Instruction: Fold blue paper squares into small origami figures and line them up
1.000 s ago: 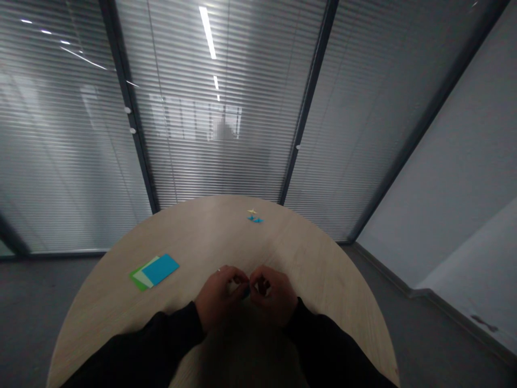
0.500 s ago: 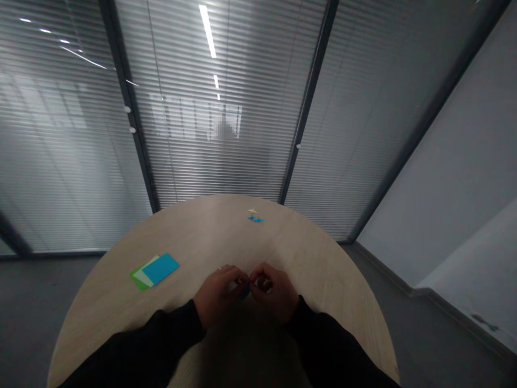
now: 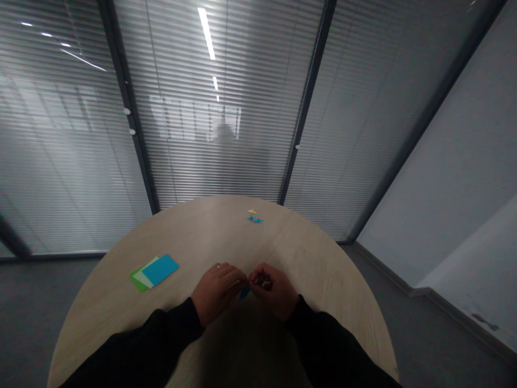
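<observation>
Close to the table's near side, my left hand (image 3: 218, 291) and my right hand (image 3: 274, 290) meet at the fingertips. Between them a small piece of blue paper (image 3: 244, 291) shows, mostly hidden by the fingers. Both hands are closed in a pinch on it, the right with thumb and forefinger curled into a ring. How the paper is folded cannot be made out. To the left lies a stack of blue paper sheets (image 3: 163, 269), with a pale green sheet (image 3: 142, 277) and a brighter green sheet (image 3: 136, 282) sticking out beneath.
Toward the far edge of the round wooden table (image 3: 202, 226) sit two small blue folded paper shapes (image 3: 257, 220) and a yellow one (image 3: 252, 211). Behind the table stands a glass partition with blinds (image 3: 226, 167). A white wall (image 3: 452, 178) rises on the right.
The fingers of my left hand have straightened and closed together, and the hand has shifted slightly left. A little more of the blue paper shows. My right hand stays almost still.
</observation>
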Available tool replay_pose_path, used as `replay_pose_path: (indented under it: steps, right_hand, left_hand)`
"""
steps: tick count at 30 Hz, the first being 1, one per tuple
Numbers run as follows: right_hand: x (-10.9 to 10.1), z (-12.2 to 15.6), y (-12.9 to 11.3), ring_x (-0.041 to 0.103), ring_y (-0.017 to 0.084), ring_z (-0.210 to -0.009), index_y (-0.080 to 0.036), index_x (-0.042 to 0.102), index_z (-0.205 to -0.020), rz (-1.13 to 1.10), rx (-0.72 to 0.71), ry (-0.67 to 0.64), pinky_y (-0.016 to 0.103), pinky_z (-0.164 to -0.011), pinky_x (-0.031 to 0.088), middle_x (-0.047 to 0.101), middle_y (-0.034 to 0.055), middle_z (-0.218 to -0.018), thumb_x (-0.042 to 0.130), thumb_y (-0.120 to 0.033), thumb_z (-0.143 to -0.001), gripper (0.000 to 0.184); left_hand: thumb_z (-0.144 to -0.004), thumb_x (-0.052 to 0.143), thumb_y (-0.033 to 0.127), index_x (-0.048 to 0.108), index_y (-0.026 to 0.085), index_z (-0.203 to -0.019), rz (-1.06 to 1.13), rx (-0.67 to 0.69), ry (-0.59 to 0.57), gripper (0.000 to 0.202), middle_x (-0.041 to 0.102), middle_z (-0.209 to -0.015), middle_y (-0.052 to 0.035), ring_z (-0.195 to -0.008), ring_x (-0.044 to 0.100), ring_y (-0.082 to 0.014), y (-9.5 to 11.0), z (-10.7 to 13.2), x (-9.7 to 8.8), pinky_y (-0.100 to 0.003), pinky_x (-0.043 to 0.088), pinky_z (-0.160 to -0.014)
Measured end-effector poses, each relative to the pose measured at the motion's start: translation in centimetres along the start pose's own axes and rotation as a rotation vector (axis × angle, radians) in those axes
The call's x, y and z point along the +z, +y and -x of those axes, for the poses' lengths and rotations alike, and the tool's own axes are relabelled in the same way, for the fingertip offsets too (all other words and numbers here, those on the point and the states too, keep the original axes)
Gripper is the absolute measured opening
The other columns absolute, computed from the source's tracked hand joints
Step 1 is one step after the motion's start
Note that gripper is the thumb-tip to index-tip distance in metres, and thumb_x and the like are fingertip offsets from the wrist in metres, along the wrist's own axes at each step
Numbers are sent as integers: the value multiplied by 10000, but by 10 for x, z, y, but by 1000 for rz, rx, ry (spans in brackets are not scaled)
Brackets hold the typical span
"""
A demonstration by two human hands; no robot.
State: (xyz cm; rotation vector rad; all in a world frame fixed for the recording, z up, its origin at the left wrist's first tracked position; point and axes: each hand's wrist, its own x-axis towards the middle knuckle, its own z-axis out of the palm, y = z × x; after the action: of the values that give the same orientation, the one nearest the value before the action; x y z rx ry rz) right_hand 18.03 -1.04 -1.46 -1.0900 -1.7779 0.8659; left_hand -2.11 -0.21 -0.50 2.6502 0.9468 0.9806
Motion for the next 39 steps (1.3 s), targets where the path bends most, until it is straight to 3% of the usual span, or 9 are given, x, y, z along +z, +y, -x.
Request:
replay_pose_path:
  steps: [6,15,22,29,34,39]
  right_hand:
    - [1,1,-3,509,86,-540,-185,569,-824,-88,22,-14,186,-491,400,629,-2,-740,666,-284,-778,146]
    - [1,1,-8,536,102,-551,-187,592,-812,4,-46,18,200,-507,418,617,-9,-683,651,-274,-789,108]
    - [-1,2,-12,535,110,-533,-190,614,-811,103,-73,31,205,-502,421,587,-25,-622,633,-241,-785,60]
    - [-6,3,-15,561,125,-571,-190,626,-868,336,-266,23,237,-568,424,602,-9,-675,586,-248,-853,72]
    - [-7,4,-12,569,131,-604,-191,608,-911,407,-325,-14,248,-599,429,624,9,-747,554,-251,-890,84]
    - [-6,3,-10,567,129,-613,-187,593,-914,409,-339,-23,243,-601,425,614,12,-766,527,-213,-900,73]
  left_hand:
    - [-986,459,263,640,214,-955,2,-3,45,190,712,-899,-49,-839,626,-200,1,0,0,-350,455,-777]
    - [-955,492,287,637,205,-888,94,-97,68,180,685,-841,-45,-799,613,-194,7,-2,0,-331,475,-751]
    - [-943,481,367,661,174,-882,444,-394,-31,272,679,-750,-24,-677,592,-160,6,-3,4,-263,451,-622]
    - [-899,542,458,650,151,-840,606,-507,-52,330,599,-628,14,-565,501,-125,4,-3,6,-236,374,-535]
    - [-882,567,453,671,148,-850,575,-517,-57,323,624,-650,2,-582,520,-132,6,-4,3,-239,383,-546]
    - [-874,560,412,702,160,-836,393,-479,-90,292,658,-669,-10,-587,527,-139,11,-4,0,-240,369,-546]
